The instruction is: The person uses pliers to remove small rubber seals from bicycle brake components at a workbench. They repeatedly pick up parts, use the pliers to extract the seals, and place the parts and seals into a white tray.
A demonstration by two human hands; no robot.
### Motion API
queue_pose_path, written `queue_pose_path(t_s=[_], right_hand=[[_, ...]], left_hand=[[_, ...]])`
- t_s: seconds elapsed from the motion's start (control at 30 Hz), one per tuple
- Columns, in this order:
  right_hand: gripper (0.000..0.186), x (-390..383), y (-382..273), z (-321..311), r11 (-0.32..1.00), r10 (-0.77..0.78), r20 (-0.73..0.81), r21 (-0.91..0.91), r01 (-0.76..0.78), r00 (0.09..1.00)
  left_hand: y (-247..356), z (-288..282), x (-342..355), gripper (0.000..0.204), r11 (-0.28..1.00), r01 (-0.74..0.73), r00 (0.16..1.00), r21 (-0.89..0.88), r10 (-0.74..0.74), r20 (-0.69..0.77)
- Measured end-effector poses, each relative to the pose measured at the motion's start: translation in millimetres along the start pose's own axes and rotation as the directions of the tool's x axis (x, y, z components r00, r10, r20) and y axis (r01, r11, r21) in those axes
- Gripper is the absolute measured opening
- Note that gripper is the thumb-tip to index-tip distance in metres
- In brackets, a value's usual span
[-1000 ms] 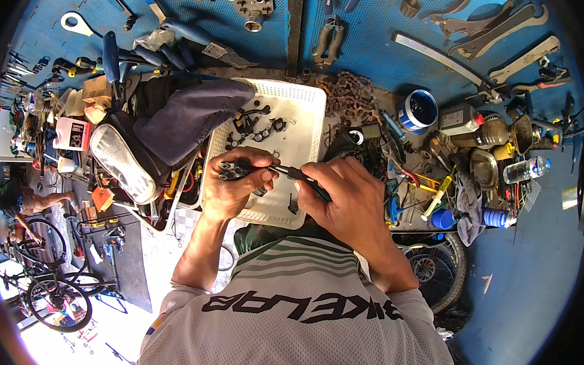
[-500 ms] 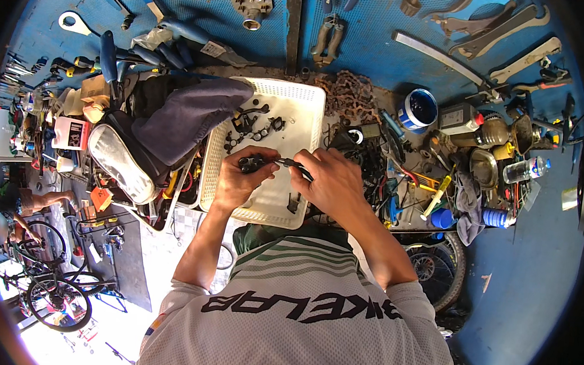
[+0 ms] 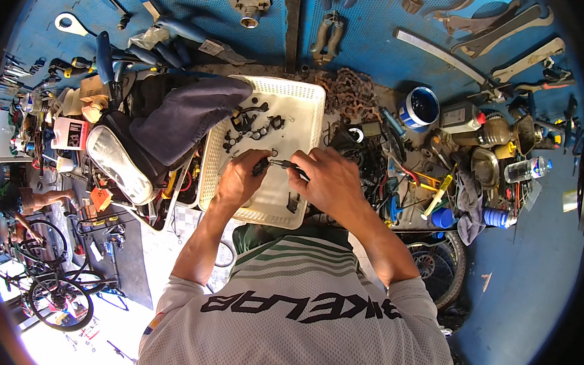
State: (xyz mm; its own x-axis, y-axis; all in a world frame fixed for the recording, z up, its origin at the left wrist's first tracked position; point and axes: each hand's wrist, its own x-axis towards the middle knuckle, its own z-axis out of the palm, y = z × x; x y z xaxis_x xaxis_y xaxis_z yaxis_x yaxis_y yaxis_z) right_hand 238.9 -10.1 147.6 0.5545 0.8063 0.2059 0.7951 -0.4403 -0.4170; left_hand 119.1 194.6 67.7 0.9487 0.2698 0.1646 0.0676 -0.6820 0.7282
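Observation:
Over a white plastic basket (image 3: pixel 315 111), my left hand (image 3: pixel 241 178) is closed around a small black part (image 3: pixel 260 166), mostly hidden by the fingers. My right hand (image 3: pixel 328 176) pinches a slim tool with a dark handle and a thin metal tip (image 3: pixel 282 163). The tip points left at the black part; whether it touches is too small to tell. Beyond my hands, several small black bike parts (image 3: pixel 247 130) lie in the basket. Another dark piece (image 3: pixel 293 202) rests near its front right, below my right hand.
Left of the basket lie a dark grey cloth (image 3: pixel 183 120) and a clear-topped case (image 3: pixel 118 163). Rusty chains (image 3: pixel 352 96), a blue-and-white tub (image 3: pixel 419 108) and cluttered tools stand to the right. Tools hang on the blue wall (image 3: pixel 372 35). A person and bicycles (image 3: pixel 58 296) are at far left.
My left hand has turned, and its fingers now wrap further around the black part. The tool's metal tip shows more plainly between my hands. My right hand has barely moved.

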Motion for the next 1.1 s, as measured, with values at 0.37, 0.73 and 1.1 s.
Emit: queue_pose_path(t_s=[0.37,0.73,1.1], right_hand=[[0.023,5.2,-8.4,9.7,1.000,-0.021,0.024,0.005,0.021,0.999],[0.025,13.0,-10.8,10.4,0.998,-0.011,0.107,0.061,0.004,0.994],[0.024,21.9,-19.0,7.7,0.999,-0.007,0.125,0.051,0.001,0.992]], left_hand=[[6.6,5.4,2.2,0.042,0.999,0.028,0.999,-0.029,-0.029,-0.026],[3.8,8.6,4.3,0.045,0.998,-0.019,0.998,-0.058,0.015,-0.064],[-1.0,8.8,2.6,0.046,0.996,0.000,0.998,-0.088,-0.006,-0.062]])
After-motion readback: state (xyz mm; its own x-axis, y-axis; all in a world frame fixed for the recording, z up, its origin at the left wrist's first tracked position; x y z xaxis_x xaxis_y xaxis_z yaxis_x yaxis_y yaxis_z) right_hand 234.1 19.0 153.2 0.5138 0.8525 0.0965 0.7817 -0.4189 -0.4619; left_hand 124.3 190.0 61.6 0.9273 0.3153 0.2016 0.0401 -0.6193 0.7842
